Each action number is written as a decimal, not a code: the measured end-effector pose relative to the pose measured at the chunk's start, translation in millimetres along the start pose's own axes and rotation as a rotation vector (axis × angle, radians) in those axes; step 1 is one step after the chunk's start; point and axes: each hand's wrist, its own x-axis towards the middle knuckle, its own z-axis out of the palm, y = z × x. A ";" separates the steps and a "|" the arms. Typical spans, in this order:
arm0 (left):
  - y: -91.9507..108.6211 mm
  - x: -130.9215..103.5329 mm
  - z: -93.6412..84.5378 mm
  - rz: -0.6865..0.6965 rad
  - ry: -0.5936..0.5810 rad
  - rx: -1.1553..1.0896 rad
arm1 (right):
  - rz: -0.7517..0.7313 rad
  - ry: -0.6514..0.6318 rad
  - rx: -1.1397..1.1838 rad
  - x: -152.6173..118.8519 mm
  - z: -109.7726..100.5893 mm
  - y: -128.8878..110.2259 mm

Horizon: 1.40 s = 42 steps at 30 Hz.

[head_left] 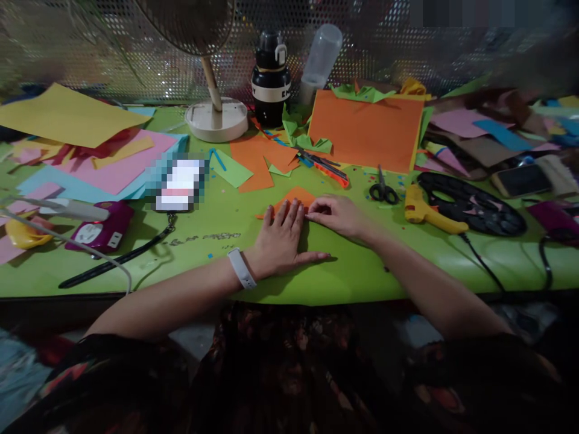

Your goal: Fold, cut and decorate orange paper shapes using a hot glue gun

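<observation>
Paper (296, 194), orange, angular, under left hand (279, 240), grip spread flat; right hand (342, 216), grip unclear.

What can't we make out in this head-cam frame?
All in the head view:
- Orange paper: partly covered by the left hand; full outline hidden.
- Right hand: fingers curled, hiding whether the tips pinch the paper.
- Phone: screen pixelated, unreadable.
- Fan: top cut off by the upper edge.
- Dark marks left of the left hand: too small and blurred to identify.
</observation>
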 end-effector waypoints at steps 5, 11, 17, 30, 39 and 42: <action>1.4 -0.1 0.1 -0.024 0.000 0.023 | -0.010 -0.012 -0.037 0.5 -1.8 -1.8; 7.0 -1.0 -4.9 -0.053 -0.011 0.124 | -0.065 -0.002 -0.125 3.3 -1.8 1.1; 12.0 -1.5 -13.2 -0.069 -0.062 0.196 | -0.070 -0.005 -0.142 3.9 -2.2 1.7; 9.6 -0.5 -9.4 -0.080 -0.068 0.141 | -0.051 -0.041 -0.114 3.0 -6.1 -0.7; 10.1 -0.6 -10.2 -0.077 -0.055 0.148 | -0.085 -0.106 -0.128 0.1 -18.2 1.5; 9.6 -1.4 -11.1 -0.073 -0.039 0.134 | -0.074 -0.087 -0.148 0.1 -18.5 3.3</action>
